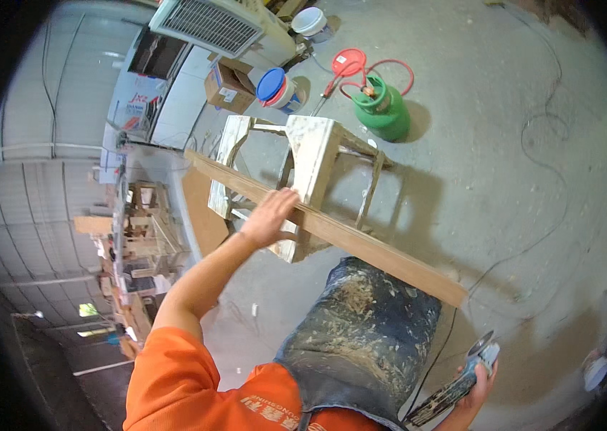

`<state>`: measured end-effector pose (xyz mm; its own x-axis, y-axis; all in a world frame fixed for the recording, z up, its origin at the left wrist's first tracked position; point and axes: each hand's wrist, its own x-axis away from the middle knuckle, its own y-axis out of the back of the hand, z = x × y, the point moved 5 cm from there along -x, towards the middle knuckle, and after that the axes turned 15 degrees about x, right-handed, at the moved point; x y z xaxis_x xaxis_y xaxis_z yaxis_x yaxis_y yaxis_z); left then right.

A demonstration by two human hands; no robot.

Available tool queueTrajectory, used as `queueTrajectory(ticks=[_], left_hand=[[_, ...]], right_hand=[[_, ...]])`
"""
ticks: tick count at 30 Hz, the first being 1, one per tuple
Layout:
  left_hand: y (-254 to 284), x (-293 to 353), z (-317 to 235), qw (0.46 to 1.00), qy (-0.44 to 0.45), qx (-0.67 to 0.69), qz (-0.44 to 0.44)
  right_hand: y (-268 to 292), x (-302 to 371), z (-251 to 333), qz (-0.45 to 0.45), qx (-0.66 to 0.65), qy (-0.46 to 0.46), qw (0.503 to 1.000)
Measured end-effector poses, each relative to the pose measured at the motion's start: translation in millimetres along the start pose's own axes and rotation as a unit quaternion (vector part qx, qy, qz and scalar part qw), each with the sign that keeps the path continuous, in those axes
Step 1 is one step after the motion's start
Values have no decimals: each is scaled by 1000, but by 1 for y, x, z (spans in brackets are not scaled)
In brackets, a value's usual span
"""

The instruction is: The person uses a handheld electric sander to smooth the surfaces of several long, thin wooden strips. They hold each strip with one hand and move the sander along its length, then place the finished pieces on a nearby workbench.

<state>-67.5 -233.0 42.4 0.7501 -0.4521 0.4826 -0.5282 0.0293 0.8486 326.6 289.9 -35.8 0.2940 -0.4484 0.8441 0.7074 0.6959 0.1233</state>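
Note:
A long, narrow wooden board (pixel 382 251) slants across two worn, white-spattered stools or low trestles (pixel 312 147) in front of me. My left hand (pixel 271 217) grips the board near its middle, with its fingers over the top and its thumb on the near side. Low at the right, my right hand (pixel 484 386) is closed around an angle grinder (pixel 443 402). The grinder's round disc (pixel 481 343) faces up toward the board's near end but stays apart from it. I cannot tell whether the disc is spinning.
Beyond the stools stand a green gas cylinder (pixel 382 115) with a red hose, lidded buckets (pixel 279 92), a cardboard box (pixel 230 85) and an air cooler (pixel 217 29). A thin brown panel (pixel 205 208) leans at the left. Cables (pixel 551 230) trail over the concrete floor.

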Motion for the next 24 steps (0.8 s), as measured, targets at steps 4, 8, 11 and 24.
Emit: queueTrajectory(ticks=[4,8,11,24], left_hand=[[21,38,94,996,64,-69,-5],[19,24,105,999,-44,2,14],[30,12,96,983,-163,72,-42],[35,-13,101,976,-106,77,174]], right_hand=[[30,59,7,-53,12,29,998],[20,137,42,-107,97,101,984],[31,195,22,-133,97,22,986],[-18,275,14,-146,-139,98,975]])
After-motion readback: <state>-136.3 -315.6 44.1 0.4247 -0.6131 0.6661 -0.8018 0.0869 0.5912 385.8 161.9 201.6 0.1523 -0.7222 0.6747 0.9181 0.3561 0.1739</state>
